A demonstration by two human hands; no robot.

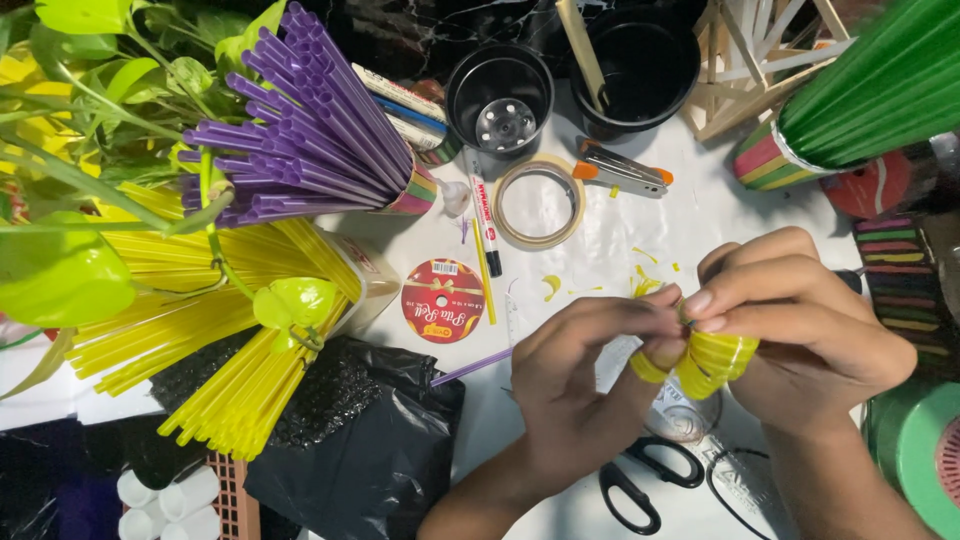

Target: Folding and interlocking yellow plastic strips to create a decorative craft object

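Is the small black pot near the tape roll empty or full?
Empty. The head view looks straight into the small black pot, and its bare bottom with drain holes shows.

1. We see a bundle of short yellow straw pieces (712, 362), curled into loops and bunched together, held above the black-handled scissors (640, 480).
2. We note one yellow loop (648, 368) standing slightly apart at the bundle's left edge, also above the scissors.

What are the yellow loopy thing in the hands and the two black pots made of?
The yellow looped bundle looks like thin, glossy plastic, probably cut drinking straws, since it bends into loops and shines. The small round black pot and the bigger black pot look like smooth moulded plastic.
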